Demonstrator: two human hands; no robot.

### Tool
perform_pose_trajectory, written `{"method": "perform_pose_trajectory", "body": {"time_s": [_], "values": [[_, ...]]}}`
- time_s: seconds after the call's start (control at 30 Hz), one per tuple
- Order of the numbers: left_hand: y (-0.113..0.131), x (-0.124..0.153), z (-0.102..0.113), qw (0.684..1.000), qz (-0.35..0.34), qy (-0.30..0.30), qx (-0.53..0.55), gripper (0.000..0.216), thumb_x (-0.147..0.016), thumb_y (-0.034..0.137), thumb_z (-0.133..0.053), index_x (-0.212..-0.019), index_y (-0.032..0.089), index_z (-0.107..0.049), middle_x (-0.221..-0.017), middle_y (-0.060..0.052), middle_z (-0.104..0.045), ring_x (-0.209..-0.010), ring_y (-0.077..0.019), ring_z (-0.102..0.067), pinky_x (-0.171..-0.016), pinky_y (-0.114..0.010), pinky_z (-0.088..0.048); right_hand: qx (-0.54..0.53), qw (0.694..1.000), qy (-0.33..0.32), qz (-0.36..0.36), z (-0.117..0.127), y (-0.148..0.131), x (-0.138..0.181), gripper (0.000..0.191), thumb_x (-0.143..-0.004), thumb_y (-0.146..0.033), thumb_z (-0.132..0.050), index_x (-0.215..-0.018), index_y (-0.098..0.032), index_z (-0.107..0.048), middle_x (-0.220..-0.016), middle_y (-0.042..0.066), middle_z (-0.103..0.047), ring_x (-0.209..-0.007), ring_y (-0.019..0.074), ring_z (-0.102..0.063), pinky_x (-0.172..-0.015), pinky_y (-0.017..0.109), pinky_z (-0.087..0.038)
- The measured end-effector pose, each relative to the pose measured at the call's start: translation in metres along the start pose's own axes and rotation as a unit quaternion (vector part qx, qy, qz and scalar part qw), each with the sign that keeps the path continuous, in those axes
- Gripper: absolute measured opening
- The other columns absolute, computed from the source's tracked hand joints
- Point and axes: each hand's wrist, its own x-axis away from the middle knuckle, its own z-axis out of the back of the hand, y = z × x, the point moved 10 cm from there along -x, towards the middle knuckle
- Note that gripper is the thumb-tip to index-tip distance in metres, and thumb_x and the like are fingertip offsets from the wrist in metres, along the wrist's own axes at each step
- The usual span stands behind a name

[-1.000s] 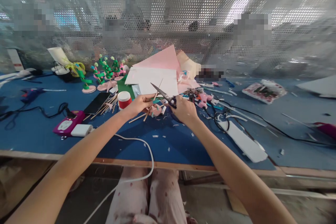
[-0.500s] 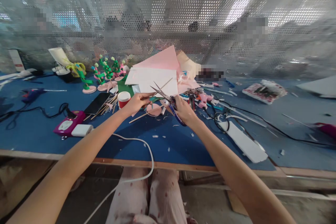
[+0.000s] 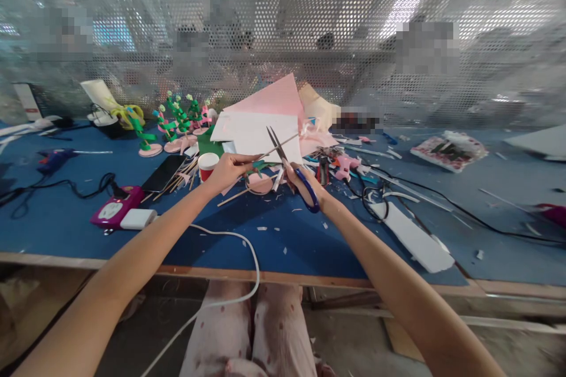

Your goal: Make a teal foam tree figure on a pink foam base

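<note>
Pinched in my left hand [image 3: 230,171] is a thin wooden stick [image 3: 289,139] with a green paper strip [image 3: 257,165] at its near end. My right hand [image 3: 323,193] is closed around blue-handled scissors [image 3: 308,188]. Their blades point up and away, almost together, crossing over or beside the stick; contact cannot be made out. Below the hands lies a round pink disc [image 3: 260,184]. A red and white paper cup [image 3: 207,167] stands just left of my left hand.
Green paper plants on pink bases [image 3: 150,150] stand at the back left. White and pink sheets [image 3: 260,126] lie behind the hands. A pink glue gun [image 3: 345,166] and cords are at right, a purple power adapter [image 3: 117,209] at left. A white cable [image 3: 254,259] hangs over the front edge.
The scissors have turned more upright, their blades coming closer together and shifting right. The stick and my left hand have moved slightly; the stick's tip is further right.
</note>
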Motion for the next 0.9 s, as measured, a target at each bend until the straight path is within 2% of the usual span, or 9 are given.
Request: {"method": "perform_pose_trajectory", "body": {"time_s": [0.1,0.27,0.47,0.63,0.77,0.9], "values": [[0.003,-0.001,-0.001,1.0,-0.021,-0.01,-0.019,0.027,-0.067,0.018,-0.065,-0.093,0.016,-0.071,-0.083,-0.007,-0.073,-0.062,-0.013,-0.061,-0.05,-0.022,-0.045,0.003,1.0,-0.016,0.002,-0.003,0.002,-0.001,0.047,-0.082,-0.063,-0.028,-0.07,-0.02,-0.044,-0.057,-0.002,-0.048,-0.055,0.011,-0.047,-0.058,0.024,-0.04],[0.01,0.0,-0.001,0.997,-0.056,-0.012,-0.053,0.027,-0.066,0.017,-0.065,-0.092,0.015,-0.071,-0.084,-0.008,-0.072,-0.063,-0.0138,-0.061,-0.058,-0.025,-0.048,0.04,0.999,-0.006,-0.012,0.001,0.002,-0.001,0.037,-0.077,-0.056,-0.044,-0.071,-0.019,-0.047,-0.059,-0.001,-0.054,-0.056,0.0128,-0.05,-0.054,0.024,-0.037],[0.021,0.004,0.001,0.988,-0.114,0.008,-0.102,0.027,-0.071,0.017,-0.06,-0.096,0.017,-0.07,-0.08,-0.006,-0.071,-0.068,-0.0134,-0.06,-0.062,-0.025,-0.047,0.057,0.998,-0.008,-0.019,0.005,-0.01,0.001,0.035,-0.082,-0.045,-0.039,-0.06,-0.02,-0.045,-0.047,0.0,-0.053,-0.049,0.0135,-0.053,-0.057,0.024,-0.04],[0.031,0.008,0.005,0.978,-0.16,0.025,-0.128,0.025,-0.075,0.021,-0.059,-0.098,0.019,-0.07,-0.074,-0.004,-0.069,-0.068,-0.0135,-0.059,-0.064,-0.026,-0.045,0.106,0.994,0.025,-0.003,0.01,-0.007,0.0,0.035,-0.083,-0.042,-0.04,-0.058,-0.02,-0.047,-0.044,0.0,-0.052,-0.05,0.0146,-0.056,-0.055,0.022,-0.04],[0.036,0.009,0.004,0.973,-0.18,0.028,-0.144,0.025,-0.077,0.02,-0.057,-0.099,0.02,-0.069,-0.072,-0.003,-0.067,-0.065,-0.0118,-0.057,-0.065,-0.025,-0.044,0.118,0.992,0.034,-0.002,0.011,-0.005,0.002,0.036,-0.084,-0.045,-0.039,-0.062,-0.019,-0.051,-0.044,0.0,-0.052,-0.047,0.0146,-0.056,-0.053,0.022,-0.04],[0.038,0.012,-0.002,0.964,-0.203,0.013,-0.173,0.026,-0.079,0.017,-0.053,-0.098,0.019,-0.07,-0.071,-0.003,-0.065,-0.067,-0.0113,-0.057,-0.065,-0.024,-0.044,0.131,0.991,0.03,0.001,0.01,-0.01,0.005,0.038,-0.084,-0.049,-0.037,-0.064,-0.019,-0.049,-0.052,0.004,-0.057,-0.054,0.0165,-0.057,-0.054,0.024,-0.039]]}}
